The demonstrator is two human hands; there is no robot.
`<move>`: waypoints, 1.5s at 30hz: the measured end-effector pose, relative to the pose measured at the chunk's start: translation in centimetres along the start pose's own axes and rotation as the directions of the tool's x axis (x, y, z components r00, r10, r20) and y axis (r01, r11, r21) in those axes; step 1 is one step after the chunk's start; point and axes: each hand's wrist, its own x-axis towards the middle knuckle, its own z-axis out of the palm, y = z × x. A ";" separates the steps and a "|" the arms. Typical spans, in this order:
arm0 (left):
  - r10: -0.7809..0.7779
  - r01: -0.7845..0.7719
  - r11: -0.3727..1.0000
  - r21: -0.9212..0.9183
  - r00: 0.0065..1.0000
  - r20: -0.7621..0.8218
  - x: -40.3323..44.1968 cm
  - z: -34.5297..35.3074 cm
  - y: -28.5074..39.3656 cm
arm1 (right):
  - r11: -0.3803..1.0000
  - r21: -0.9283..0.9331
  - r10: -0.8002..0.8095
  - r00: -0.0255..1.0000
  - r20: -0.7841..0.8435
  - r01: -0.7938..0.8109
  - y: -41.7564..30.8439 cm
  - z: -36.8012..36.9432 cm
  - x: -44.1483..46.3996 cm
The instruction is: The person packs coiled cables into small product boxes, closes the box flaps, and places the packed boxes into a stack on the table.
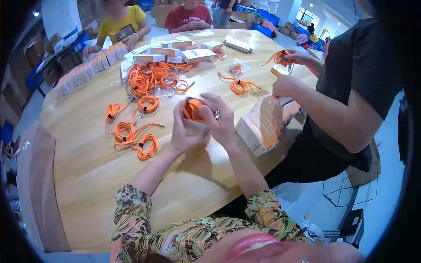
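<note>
In front of me, above the table (96, 188), a coiled orange cable (191, 110) sits between my hands. My left hand (183, 135) is curled around its left side and underside. My right hand (222, 119) grips it from the right, thumb pressed on the coil. A metal cable end shows by the right fingers. Something pale lies under the coil, mostly hidden by my hands. Left of my hands are loose orange cable coils (125, 133) with black ties, and beyond them a larger heap of orange cables (147, 79).
White and orange boxes (199, 55) lie behind the heap. Upright box rows stand at the left edge (85, 72) and near right (258, 129). At right, a co-worker's hands hold a cable (280, 58) and a box (285, 100). Two people sit across the table.
</note>
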 end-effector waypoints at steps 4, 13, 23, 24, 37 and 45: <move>-0.227 0.208 0.946 -0.247 0.973 -0.050 0.3 0.8 1.1 | 0.999 0.027 -0.030 0.999 0.038 0.029 1.2 -0.5 -0.3; -0.473 0.434 0.845 -0.313 0.879 -0.057 1.1 0.8 3.4 | 0.875 0.482 0.070 0.997 -0.030 -0.047 1.7 1.2 -0.8; -0.557 0.504 0.815 -0.287 0.817 -0.146 0.4 0.8 3.3 | 0.723 0.691 0.046 0.997 -0.060 0.008 3.5 1.9 -2.9; -0.541 0.493 0.822 -0.285 0.833 -0.116 0.5 0.8 3.1 | 0.701 0.712 0.119 0.992 -0.051 -0.047 2.4 1.6 -2.4; -0.401 0.358 0.894 -0.270 0.907 -0.126 1.4 2.0 4.8 | 0.949 -0.234 0.226 0.973 0.044 -0.210 -1.9 -1.1 0.2; -0.557 0.511 0.808 -0.293 0.825 -0.097 2.2 1.3 2.8 | 0.723 0.669 0.213 0.977 0.023 -0.173 1.5 0.4 0.0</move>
